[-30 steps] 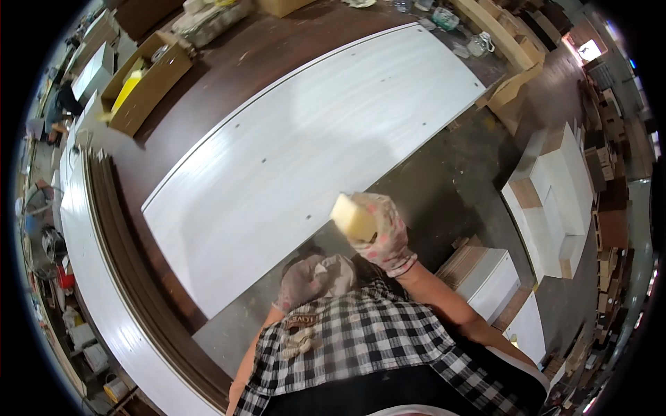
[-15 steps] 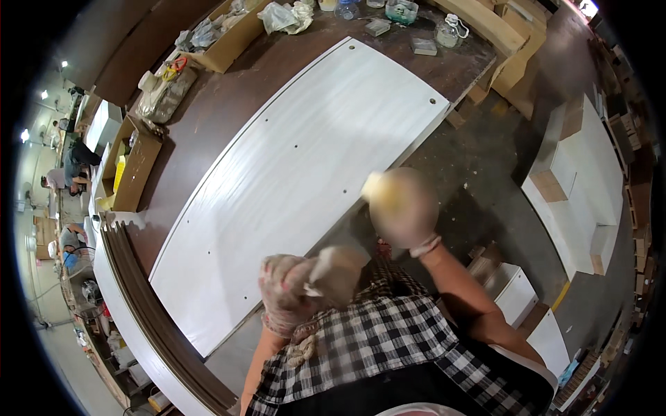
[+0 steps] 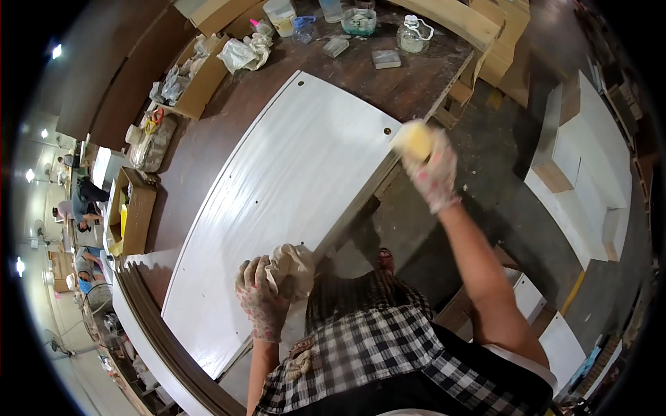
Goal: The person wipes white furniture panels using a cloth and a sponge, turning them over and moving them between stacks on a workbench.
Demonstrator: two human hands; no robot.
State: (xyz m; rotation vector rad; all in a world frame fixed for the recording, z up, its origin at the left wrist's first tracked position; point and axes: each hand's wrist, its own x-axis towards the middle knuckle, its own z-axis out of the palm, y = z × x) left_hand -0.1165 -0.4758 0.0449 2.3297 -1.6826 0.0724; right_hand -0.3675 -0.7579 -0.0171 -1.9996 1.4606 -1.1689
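Observation:
A long white panel with small dark holes lies on the brown table. My right hand, in a pale glove with pink dots, is closed around a yellow sponge-like block. That block is at the panel's far right corner, and motion smears it slightly. Over the panel's near edge, my left hand, gloved the same way, grips a crumpled off-white cloth. Whether the cloth touches the panel I cannot tell.
Cardboard boxes stand along the table's left side. At the far edge are a crumpled plastic bag, a clear jug and a small block. A white, shelf-like piece lies on the right. Several people work far left.
My right hand has swept away from me with the yellow block, along the panel's right edge to its far corner. My left hand, still holding the cloth, has shifted slightly left.

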